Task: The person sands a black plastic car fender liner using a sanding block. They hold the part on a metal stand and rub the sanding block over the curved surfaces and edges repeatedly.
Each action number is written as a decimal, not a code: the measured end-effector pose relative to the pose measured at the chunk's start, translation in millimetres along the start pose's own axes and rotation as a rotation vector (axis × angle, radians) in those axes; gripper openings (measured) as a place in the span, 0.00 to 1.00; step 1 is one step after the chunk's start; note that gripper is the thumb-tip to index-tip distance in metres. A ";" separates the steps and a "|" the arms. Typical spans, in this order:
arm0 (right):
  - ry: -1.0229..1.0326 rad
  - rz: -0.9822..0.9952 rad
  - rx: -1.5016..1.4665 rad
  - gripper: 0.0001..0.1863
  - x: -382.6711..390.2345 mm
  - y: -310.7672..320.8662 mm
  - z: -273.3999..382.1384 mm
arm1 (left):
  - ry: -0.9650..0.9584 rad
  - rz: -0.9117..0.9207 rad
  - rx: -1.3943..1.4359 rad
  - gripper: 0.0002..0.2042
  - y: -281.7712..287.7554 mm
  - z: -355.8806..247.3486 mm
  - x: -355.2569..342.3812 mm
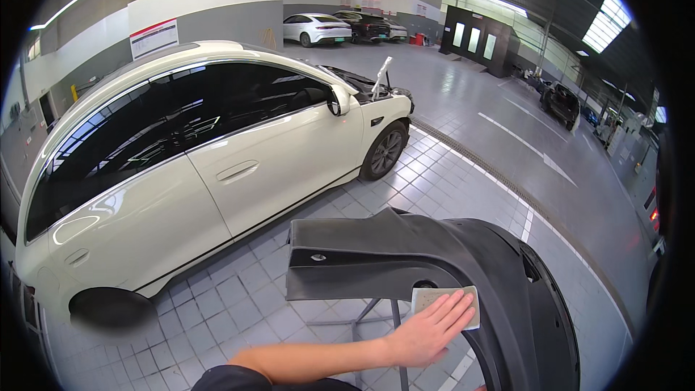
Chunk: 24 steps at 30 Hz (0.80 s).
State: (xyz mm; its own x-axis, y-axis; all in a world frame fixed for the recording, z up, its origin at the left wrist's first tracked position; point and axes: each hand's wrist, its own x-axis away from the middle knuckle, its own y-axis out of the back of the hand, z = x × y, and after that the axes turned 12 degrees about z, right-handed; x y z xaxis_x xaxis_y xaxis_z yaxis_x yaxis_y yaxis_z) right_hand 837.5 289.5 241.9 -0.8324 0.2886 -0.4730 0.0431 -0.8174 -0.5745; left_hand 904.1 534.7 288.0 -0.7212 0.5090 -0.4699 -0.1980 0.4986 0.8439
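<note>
My left hand lies over a thin, pale square sanding sponge, its fingers stretched across it and holding it flat against a black car bumper cover. The bumper is matte, with a curved body and a round hole partly showing beside the sponge. Its near end reaches out to the left, where a small oval opening shows. A sliver of skin, likely my right hand, appears at the lower edge by the bumper's inner curve; its fingers are hidden.
Thin dark stand legs show under the bumper. To the left stands a cream-white car with its front uncovered and one rear wheel opening blurred. A floor drain grate crosses the tiled floor. Parked cars line the far wall.
</note>
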 end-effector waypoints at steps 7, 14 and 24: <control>0.009 -0.056 0.083 0.19 -8.0 1.0 -6.8 | 0.529 0.103 -0.637 0.31 35.4 42.9 143.5; -0.005 -0.032 0.131 0.19 -12.5 9.8 -10.4 | 0.653 -0.114 -0.650 0.30 56.9 37.4 178.6; 0.001 0.071 0.181 0.20 -7.6 36.2 -17.2 | 0.441 -0.080 -0.243 0.27 52.1 11.4 74.3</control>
State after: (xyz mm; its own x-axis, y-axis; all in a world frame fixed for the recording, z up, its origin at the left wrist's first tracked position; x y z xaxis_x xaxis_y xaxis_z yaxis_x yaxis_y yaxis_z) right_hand 854.9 266.3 213.2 -0.8304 0.2275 -0.5087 0.0013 -0.9121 -0.4099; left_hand 847.8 606.5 294.1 -0.8987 0.1046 -0.4259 -0.3752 0.3195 0.8702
